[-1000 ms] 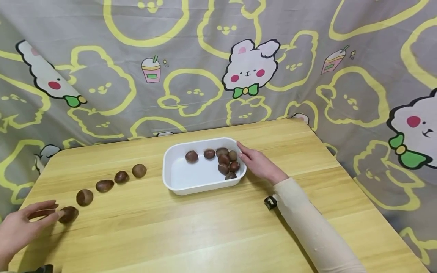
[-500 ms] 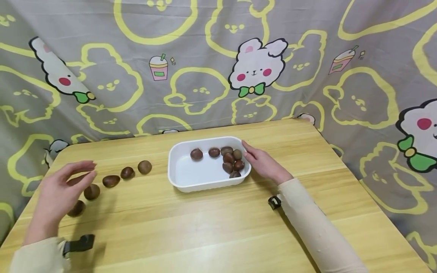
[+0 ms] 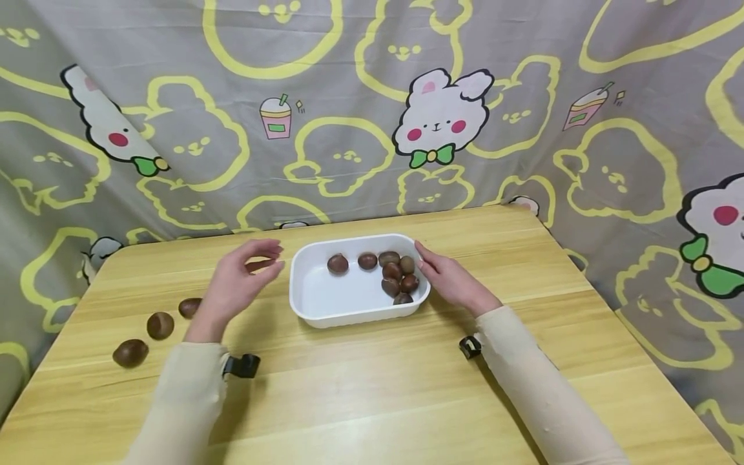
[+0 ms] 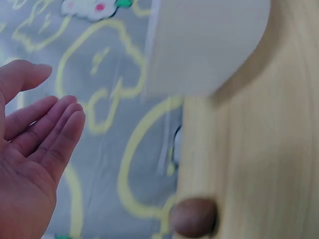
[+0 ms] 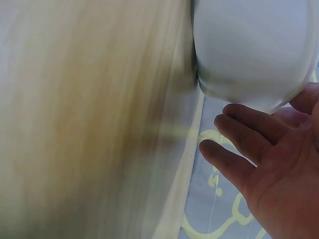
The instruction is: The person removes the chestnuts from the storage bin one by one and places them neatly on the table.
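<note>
A row of chestnuts (image 3: 160, 325) on the table (image 3: 349, 400) is apparently being lengthened; the tray (image 3: 337, 296) is pinched at its rim by the right hand (image 3: 456, 282). From the nuts (image 3: 392, 271) inside, another must likely be picked by the left hand (image 3: 235, 284), alongside, empty, loosely curved.

A white tray (image 3: 325, 294) sits flat, brown chestnuts (image 3: 392, 270) mostly bunched at its right end, loose chestnuts (image 3: 160, 325) to its left.

We wear long, cream sleeves (image 3: 180, 400), their cuffs (image 3: 200, 355) ending just below our bare hands (image 3: 235, 284). Beside each cuff, also below the hands, sits a small black block (image 3: 242, 365); the right one shows a pale patch (image 3: 473, 346).
</note>
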`<state>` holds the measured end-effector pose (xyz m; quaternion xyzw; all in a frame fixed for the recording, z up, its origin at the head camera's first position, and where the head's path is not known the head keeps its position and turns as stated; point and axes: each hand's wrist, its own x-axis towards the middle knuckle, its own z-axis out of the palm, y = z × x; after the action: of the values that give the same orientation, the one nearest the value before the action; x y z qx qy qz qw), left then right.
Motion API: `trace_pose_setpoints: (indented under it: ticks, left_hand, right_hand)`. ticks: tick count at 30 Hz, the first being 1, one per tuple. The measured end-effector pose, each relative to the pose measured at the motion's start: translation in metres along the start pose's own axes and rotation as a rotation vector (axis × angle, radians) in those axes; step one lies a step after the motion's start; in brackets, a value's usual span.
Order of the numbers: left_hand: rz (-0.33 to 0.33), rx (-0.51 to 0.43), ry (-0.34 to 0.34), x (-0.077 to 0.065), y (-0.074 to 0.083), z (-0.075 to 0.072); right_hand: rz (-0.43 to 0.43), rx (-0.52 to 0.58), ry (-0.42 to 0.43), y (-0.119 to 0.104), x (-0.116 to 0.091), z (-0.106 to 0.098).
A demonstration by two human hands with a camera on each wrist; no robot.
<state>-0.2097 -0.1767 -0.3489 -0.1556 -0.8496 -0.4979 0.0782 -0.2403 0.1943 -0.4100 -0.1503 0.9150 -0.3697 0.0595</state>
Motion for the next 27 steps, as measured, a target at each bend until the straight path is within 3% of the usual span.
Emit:
trace_pose_setpoints:
  ticks: [3,9,14,27]
  left_hand:
    - [0.023,-0.031,-0.042,0.006,0.006,0.018]
    - [0.059,-0.002,-0.094,0.022,-0.012,0.047]
    - [0.077,0.053,-0.134,0.033,-0.017,0.065]
    - [0.027,0.314,-0.258,0.053,-0.024,0.087]
  right_hand:
    - [0.000,-0.003,0.000,0.001,0.000,0.000]
    - [0.002,-0.013,0.005,0.002,-0.001,-0.001]
    - [-0.001,-0.020,0.005,0.002,0.001,-0.001]
    - [-0.010,-0.032,0.005,0.000,0.001,0.001]
